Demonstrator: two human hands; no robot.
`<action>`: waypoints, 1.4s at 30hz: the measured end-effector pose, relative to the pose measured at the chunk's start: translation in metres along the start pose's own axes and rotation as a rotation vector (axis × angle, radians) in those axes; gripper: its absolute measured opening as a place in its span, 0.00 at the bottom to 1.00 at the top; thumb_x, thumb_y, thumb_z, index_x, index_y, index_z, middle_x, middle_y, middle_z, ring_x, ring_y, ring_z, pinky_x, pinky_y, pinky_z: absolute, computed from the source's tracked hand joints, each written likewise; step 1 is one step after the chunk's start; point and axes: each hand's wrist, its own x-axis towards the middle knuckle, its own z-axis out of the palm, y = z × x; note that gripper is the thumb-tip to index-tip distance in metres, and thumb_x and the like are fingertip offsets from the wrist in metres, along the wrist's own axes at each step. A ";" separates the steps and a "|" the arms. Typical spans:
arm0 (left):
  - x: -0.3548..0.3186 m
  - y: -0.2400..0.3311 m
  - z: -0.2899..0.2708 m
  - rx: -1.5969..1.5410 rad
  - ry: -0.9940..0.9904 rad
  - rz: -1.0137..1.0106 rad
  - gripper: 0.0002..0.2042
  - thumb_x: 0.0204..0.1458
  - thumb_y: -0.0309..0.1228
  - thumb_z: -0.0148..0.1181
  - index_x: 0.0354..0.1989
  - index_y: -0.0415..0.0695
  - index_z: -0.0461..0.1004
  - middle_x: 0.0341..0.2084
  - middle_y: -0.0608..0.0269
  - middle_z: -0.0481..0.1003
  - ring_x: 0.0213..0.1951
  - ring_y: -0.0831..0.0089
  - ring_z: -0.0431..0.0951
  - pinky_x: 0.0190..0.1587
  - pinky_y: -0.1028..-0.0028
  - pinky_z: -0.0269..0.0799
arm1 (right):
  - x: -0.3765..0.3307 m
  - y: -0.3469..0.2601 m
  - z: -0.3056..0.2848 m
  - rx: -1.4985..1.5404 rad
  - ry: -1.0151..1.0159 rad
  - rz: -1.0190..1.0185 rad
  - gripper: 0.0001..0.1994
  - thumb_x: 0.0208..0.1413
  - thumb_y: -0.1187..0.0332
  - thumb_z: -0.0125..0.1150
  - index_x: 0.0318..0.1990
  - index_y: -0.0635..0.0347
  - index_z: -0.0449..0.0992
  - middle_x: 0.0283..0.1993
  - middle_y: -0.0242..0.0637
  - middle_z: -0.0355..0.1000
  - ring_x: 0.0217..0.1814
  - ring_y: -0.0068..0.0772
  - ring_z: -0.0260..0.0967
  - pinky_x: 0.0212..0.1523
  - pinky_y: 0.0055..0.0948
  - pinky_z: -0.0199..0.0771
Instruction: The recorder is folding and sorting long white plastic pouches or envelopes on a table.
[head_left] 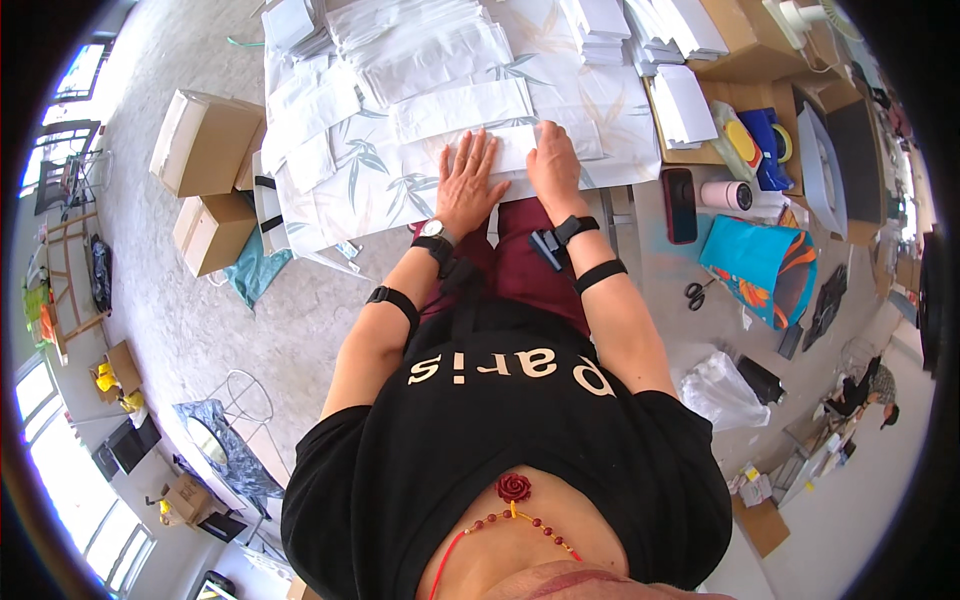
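A folded strip of white paper (515,148) lies across the near edge of the table, under both hands. My left hand (466,186) is flat on its left part, fingers spread and pointing away from me. My right hand (554,168) is closed at the strip's right end, fingers curled down against the paper; the fingertips are hidden. Just beyond, a wider white paper piece (465,110) lies flat. Behind that spreads a layered pile of white paper pieces (430,58), with more loose sheets (315,105) to the left.
A leaf-patterned cover (385,185) drapes the table. Stacks of white paper (685,105) stand at the right, near a phone (679,205), a pink cup (725,195), scissors (697,293) and a blue bag (757,262). Cardboard boxes (205,145) stand left. Another person (870,388) is far right.
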 end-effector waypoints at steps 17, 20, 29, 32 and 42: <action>0.095 -0.022 -0.009 -0.293 0.315 -0.014 0.10 0.52 0.25 0.61 0.43 0.43 0.80 0.42 0.55 0.77 0.49 0.52 0.76 0.53 0.56 0.72 | -0.007 0.005 0.048 0.325 -0.105 -0.139 0.09 0.55 0.80 0.60 0.43 0.63 0.72 0.40 0.50 0.71 0.43 0.57 0.72 0.45 0.48 0.75; 0.120 -0.018 0.001 -0.335 0.198 -0.042 0.07 0.52 0.27 0.63 0.39 0.43 0.80 0.38 0.51 0.78 0.45 0.50 0.78 0.50 0.56 0.75 | -0.007 0.003 0.048 0.283 -0.073 -0.144 0.09 0.55 0.80 0.60 0.43 0.63 0.72 0.39 0.51 0.70 0.42 0.58 0.71 0.44 0.49 0.74; 0.141 -0.019 0.016 -0.125 0.059 -0.080 0.08 0.51 0.30 0.60 0.35 0.40 0.79 0.38 0.49 0.79 0.44 0.49 0.80 0.48 0.56 0.78 | -0.005 0.000 0.036 0.325 -0.122 -0.160 0.09 0.54 0.80 0.60 0.41 0.62 0.72 0.40 0.49 0.70 0.45 0.57 0.70 0.46 0.47 0.74; 0.142 -0.023 0.020 -0.173 0.122 -0.098 0.08 0.50 0.31 0.60 0.32 0.40 0.79 0.36 0.48 0.80 0.41 0.49 0.81 0.47 0.56 0.78 | -0.005 -0.001 0.038 0.338 -0.117 -0.161 0.09 0.53 0.80 0.60 0.42 0.62 0.72 0.40 0.49 0.70 0.45 0.56 0.70 0.47 0.47 0.74; 0.143 -0.046 0.013 -0.523 0.189 -0.264 0.09 0.47 0.33 0.67 0.32 0.41 0.85 0.29 0.52 0.82 0.31 0.61 0.83 0.39 0.66 0.78 | -0.007 0.004 0.039 0.316 -0.173 -0.126 0.10 0.55 0.77 0.62 0.44 0.63 0.73 0.42 0.50 0.71 0.49 0.57 0.70 0.52 0.48 0.74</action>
